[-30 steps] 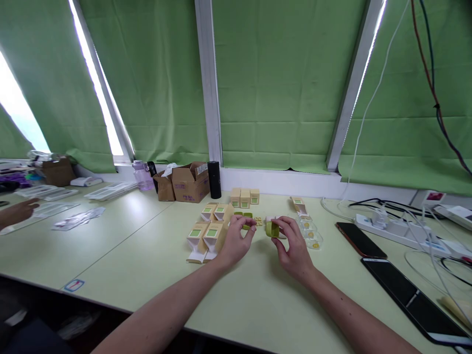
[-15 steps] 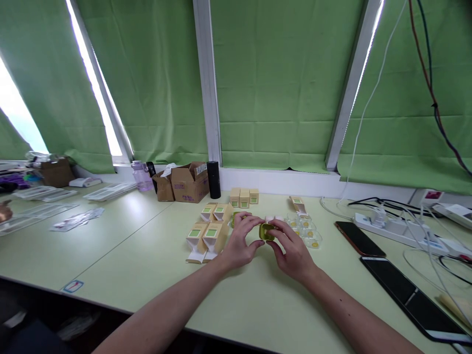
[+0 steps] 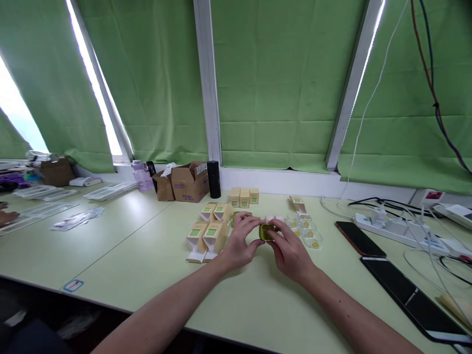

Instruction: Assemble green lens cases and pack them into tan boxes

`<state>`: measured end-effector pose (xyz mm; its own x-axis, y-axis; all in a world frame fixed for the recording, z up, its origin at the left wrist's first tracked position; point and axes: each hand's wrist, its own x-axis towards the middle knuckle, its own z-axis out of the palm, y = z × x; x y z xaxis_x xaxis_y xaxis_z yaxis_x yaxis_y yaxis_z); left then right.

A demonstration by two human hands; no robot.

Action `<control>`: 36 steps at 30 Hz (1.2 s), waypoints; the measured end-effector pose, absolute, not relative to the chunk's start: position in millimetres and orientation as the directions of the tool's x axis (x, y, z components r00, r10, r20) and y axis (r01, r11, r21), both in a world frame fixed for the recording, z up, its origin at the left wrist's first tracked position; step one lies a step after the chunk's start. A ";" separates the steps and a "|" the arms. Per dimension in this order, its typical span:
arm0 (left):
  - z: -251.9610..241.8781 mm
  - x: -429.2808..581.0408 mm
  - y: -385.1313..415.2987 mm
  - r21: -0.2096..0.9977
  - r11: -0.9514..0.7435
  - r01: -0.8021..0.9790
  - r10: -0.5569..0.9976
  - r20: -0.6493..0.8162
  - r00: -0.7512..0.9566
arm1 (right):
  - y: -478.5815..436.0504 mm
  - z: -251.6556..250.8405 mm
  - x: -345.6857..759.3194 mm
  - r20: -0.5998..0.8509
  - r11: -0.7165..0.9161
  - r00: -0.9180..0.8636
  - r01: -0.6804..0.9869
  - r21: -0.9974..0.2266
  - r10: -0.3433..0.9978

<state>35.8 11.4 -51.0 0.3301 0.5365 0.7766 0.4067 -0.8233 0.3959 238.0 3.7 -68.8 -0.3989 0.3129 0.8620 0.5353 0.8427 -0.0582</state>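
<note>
A small green square container (image 3: 266,232), its hollow side facing me, is held up over the table between my two hands. My left hand (image 3: 240,240) grips its left edge with thumb and fingers. Around the right side my right hand (image 3: 293,251) is closed, with a finger reaching inside the hollow. Just left of my hands stand several tan cartons (image 3: 216,236) with open flaps and green labels. A clear plastic tray (image 3: 311,238) with round yellow pieces lies to the right. Behind my fingers, another green item (image 3: 233,219) and small pale pink pieces (image 3: 275,218) are partly hidden.
Three closed tan boxes (image 3: 244,197) and a black cylinder (image 3: 213,180) stand at the back beside a cardboard box (image 3: 190,183). An open carton (image 3: 298,205) lies behind the tray. Phones (image 3: 359,239) and a power strip (image 3: 398,231) are at right. Another person's hand (image 3: 7,216) shows far left.
My right fingers have shifted slightly at the green container, which stays in about the same place. At the far left, the other person's hand has come further into view.
</note>
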 end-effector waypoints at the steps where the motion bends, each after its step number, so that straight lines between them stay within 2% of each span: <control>1: -51.5 35.8 11.8 0.388 -0.829 0.403 0.527 0.783 0.330 | 3.8 -68.7 237.5 0.863 0.844 -0.400 0.533 -0.056 0.309; 19: -52.3 35.8 12.7 0.374 -0.842 0.389 0.504 0.802 0.320 | 2.8 -67.8 237.6 0.883 0.858 -0.356 0.505 -0.093 0.306; 29: -51.1 35.7 11.8 0.380 -0.837 0.393 0.511 0.799 0.316 | 4.9 -68.6 236.2 0.878 0.858 -0.379 0.510 -0.066 0.293; 36: -51.2 36.3 11.8 0.411 -0.828 0.382 0.531 0.792 0.301 | 3.0 -70.0 237.4 0.878 0.858 -0.326 0.489 -0.160 0.350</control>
<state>36.3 11.8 -51.2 0.3013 0.5314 0.7917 0.3817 -0.8281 0.4106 237.4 3.0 -70.0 -0.3263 0.3501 0.8780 0.4885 0.8577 -0.1604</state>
